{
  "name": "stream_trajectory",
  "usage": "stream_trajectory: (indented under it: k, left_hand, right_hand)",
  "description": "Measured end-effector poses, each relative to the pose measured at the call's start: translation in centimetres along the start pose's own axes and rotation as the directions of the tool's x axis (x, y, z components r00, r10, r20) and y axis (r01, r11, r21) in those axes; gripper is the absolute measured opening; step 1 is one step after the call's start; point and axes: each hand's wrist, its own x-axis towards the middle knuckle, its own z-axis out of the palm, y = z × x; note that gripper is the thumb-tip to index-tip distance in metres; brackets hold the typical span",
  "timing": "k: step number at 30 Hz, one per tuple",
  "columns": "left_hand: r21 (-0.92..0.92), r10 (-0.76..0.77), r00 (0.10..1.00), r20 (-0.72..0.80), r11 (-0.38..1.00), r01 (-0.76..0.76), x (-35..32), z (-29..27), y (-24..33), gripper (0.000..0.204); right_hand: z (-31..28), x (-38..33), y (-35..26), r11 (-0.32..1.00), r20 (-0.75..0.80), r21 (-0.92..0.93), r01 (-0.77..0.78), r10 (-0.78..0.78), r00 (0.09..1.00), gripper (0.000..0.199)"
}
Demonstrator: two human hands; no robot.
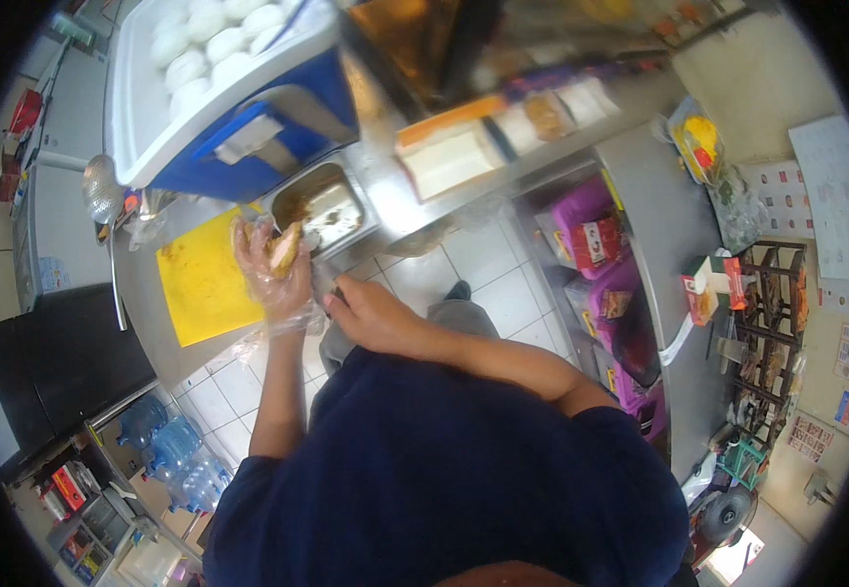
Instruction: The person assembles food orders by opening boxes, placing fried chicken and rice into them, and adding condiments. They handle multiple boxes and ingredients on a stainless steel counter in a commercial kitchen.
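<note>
A piece of cooked meat (286,249), browned outside and pale where cut, rests in my left hand (273,274). That hand wears a clear plastic glove, and its fingers curl round the meat. My bare right hand (371,313) is closed on a knife (323,282); part of its grey blade shows next to the glove, while the handle is hidden in my fist. Beneath and left of the gloved hand lies a yellow cutting board (200,279) with brown specks. Just beyond the meat, a steel pan (356,223) holds brown bits along one side.
A blue and white cooler (239,161), filled with white rounded bundles, stands behind the board. A skimmer (102,191) lies at its left. Boxes (454,161) line the steel counter ahead. To the right, purple bins (581,215) sit on shelves. Water bottles (172,445) stand lower left.
</note>
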Motion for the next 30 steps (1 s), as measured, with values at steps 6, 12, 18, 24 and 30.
stream_trajectory:
  k: [6,12,18,24,30]
  left_hand:
    - [-0.174,0.13,0.987,0.09,0.978,-0.113,0.8,15.8,13.3,0.043]
    - [-0.526,0.345,0.922,0.177,0.825,-0.207,2.3,38.2,21.7,0.057]
    - [-0.704,0.36,0.927,0.103,0.685,-0.188,7.2,54.0,23.8,0.058]
    - [-0.273,0.151,0.888,0.435,0.961,-0.029,7.2,56.6,22.9,0.047]
    - [-0.004,0.288,0.699,0.654,0.926,-0.377,7.5,56.2,22.3,0.047]
  right_hand:
    - [-13.4,-7.4,6.8,0.992,-0.398,-0.127,-0.014,-0.038,0.917,0.032]
    - [-29.1,-10.7,15.9,0.955,-0.655,-0.055,-0.29,0.185,0.733,0.032]
    - [-40.8,-5.5,19.9,0.894,-0.788,-0.223,-0.388,0.07,0.612,0.029]
    - [-43.3,-3.4,25.0,0.78,-0.832,-0.14,-0.609,0.241,0.499,0.024]
    - [-45.0,-6.2,24.6,0.776,-0.849,-0.159,-0.61,0.208,0.485,0.024]
